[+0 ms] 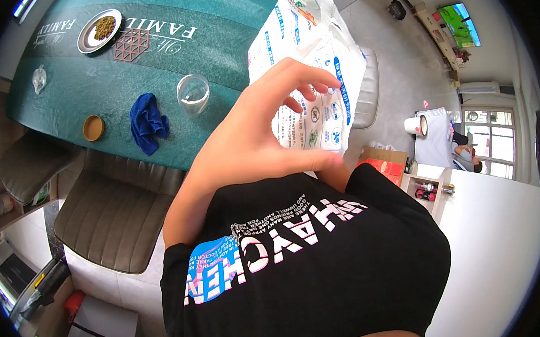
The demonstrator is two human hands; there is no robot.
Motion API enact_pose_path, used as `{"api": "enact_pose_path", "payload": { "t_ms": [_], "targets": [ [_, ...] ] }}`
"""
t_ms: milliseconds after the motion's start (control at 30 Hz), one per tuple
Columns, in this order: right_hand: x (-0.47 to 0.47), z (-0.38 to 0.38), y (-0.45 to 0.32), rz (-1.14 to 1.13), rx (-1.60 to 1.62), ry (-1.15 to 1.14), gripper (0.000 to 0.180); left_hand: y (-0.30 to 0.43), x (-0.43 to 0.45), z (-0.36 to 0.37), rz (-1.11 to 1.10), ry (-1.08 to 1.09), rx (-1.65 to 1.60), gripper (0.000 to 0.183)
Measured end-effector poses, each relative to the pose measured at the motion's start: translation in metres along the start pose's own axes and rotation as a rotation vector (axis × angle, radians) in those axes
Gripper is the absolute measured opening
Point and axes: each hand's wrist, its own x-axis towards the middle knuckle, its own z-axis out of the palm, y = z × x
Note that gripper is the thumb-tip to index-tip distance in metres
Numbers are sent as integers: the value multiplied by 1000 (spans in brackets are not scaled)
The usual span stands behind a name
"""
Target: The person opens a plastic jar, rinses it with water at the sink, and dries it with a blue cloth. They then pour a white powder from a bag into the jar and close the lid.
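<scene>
My left hand (267, 127) reaches across the middle, its thumb and curled fingers apart in a C shape with nothing between them. Behind it, a large white printed plastic bag (304, 46) rises beside the table, its top crumpled; whether the fingertips touch it I cannot tell. Part of my right forearm shows below the left thumb, but the right hand is hidden. On the green tablecloth (224, 27), a clear glass cup (193, 94) is nearest to my left hand, with a crumpled blue cloth (149, 123) to its left and a round brown lid or shallow dish (93, 128) beyond.
A plate of dry brown food (99, 31) sits by a reddish geometric trivet (131, 45); a crumpled clear plastic piece (39, 79) lies at far left. Dark padded chairs (115, 215) line the near edge. Right are a cardboard box (380, 156), a white tub (416, 125) and a seated person (466, 152).
</scene>
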Motion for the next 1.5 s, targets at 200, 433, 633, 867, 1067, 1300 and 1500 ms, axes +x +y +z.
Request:
{"api": "enact_pose_path", "payload": {
  "t_ms": [200, 433, 633, 867, 1067, 1300, 1500],
  "targets": [
    [4, -1, 2, 8, 13, 4, 82, -7, -1, 7, 24, 51, 53, 55],
    [7, 0, 1, 14, 7, 4, 84, -6, 0, 12, 99, 118, 175, 36],
    [11, 1, 1, 11, 2, 7, 86, -10, 0, 18, 49, 192, 116, 27],
    [14, -2, 5, 13, -6, -1, 89, -8, -10, 21, -64, 264, 125, 23],
    [15, 21, 21, -54, -269, 235, 90, -7, -14, 17, 121, 420, 413, 19],
    [23, 1, -15, 57, 81, -114, 87, -30, -22, 3, 215, 354, 241, 67],
    [43, 16, -40, 4, 188, -220, 81, -68, -23, 2, -40, 102, 275, 138]
  ]
}}
